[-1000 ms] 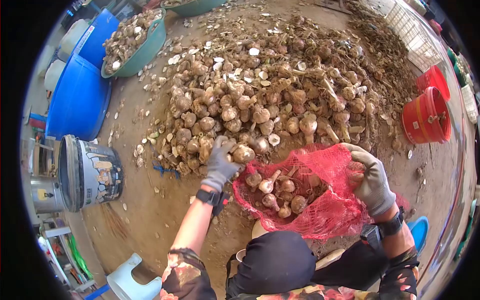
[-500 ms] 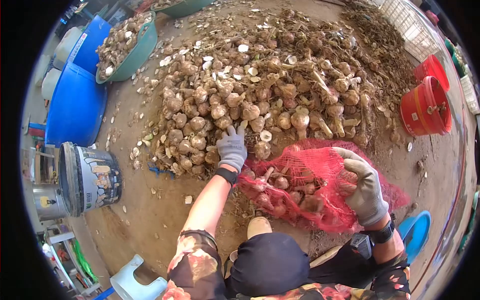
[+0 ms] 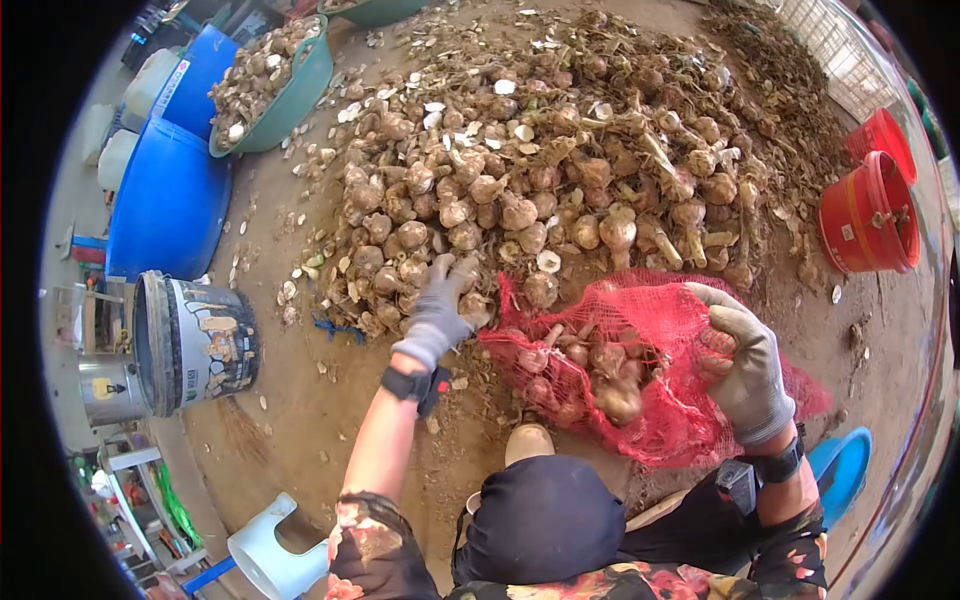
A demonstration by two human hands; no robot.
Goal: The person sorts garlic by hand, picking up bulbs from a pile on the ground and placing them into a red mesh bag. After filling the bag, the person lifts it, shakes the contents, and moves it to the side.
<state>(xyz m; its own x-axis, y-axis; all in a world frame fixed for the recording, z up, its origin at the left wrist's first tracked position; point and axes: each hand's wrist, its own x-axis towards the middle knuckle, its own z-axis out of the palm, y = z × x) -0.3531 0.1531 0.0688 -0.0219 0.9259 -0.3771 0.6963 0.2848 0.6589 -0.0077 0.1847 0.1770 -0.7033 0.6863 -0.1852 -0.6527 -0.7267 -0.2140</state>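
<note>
My left hand [image 3: 443,305], in a grey glove, has its fingers spread at the near edge of a large heap of garlic bulbs [image 3: 415,235]. A bulb lies close by its fingertips. My right hand [image 3: 748,375], also gloved, grips the rim of a red mesh bag [image 3: 665,310], with the fingers curled into the netting. The bag rests on the ground in front of my knees, its mouth gaping toward the left. Several garlic bulbs are inside; one bulb [image 3: 618,398] at the opening looks blurred.
Red buckets [image 3: 868,215] stand at the right. On the left are blue tubs [image 3: 170,200], a green basin [image 3: 290,100] full of garlic pieces and a white-and-black bucket [image 3: 205,340]. A pale blue stool [image 3: 275,550] and a blue basin [image 3: 842,470] sit near me.
My left hand has moved slightly left and toward me, its fingers spreading. The bag's mouth gapes wider, showing more bulbs. My right hand keeps its grip. The whole view has shifted slightly.
</note>
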